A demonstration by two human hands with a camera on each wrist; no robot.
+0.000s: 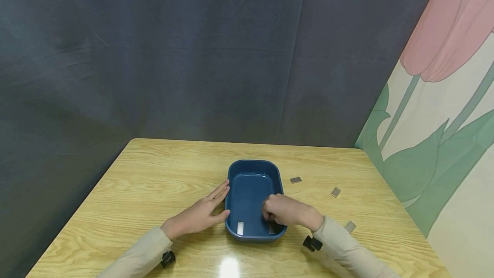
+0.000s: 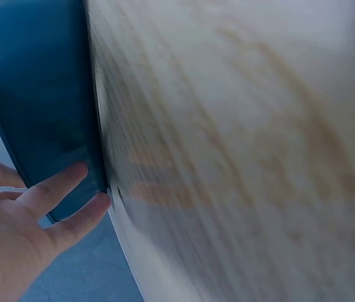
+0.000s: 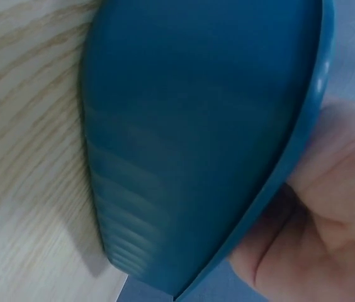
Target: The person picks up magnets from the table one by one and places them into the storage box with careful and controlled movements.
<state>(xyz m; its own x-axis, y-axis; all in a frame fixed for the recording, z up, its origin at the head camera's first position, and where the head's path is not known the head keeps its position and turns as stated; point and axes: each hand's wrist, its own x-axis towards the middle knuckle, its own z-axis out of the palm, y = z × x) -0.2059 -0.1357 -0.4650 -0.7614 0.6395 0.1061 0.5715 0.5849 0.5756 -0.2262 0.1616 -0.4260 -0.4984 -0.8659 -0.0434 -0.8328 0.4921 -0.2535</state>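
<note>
A deep blue rectangular tray [image 1: 254, 238] with rounded corners stands on the table. My left hand [image 1: 198, 216] rests against its left side, fingers straight and spread; in the left wrist view two fingertips [image 2: 77, 171] touch the outer wall. Over the right rim reaches my right hand [image 1: 283, 209], its fingers curled down inside and pinching a small dark flat tile [image 1: 273, 228] at the tray's near right corner. The fingertips are largely hidden by the hand in the head view and by the tray wall [image 3: 184, 138] in the right wrist view. A whitish, shiny tile [image 1: 240, 228] lies in the near left corner.
Right of the tray, small flat tiles lie apart on the wooden table [image 1: 173, 162]: a dark one [image 1: 296, 180], a brownish one [image 1: 335, 192] and a greyish one [image 1: 350, 226] beside the right sleeve. Behind hangs a dark curtain [image 1: 212, 63]; a tulip-painted wall [image 1: 444, 119] borders the right side.
</note>
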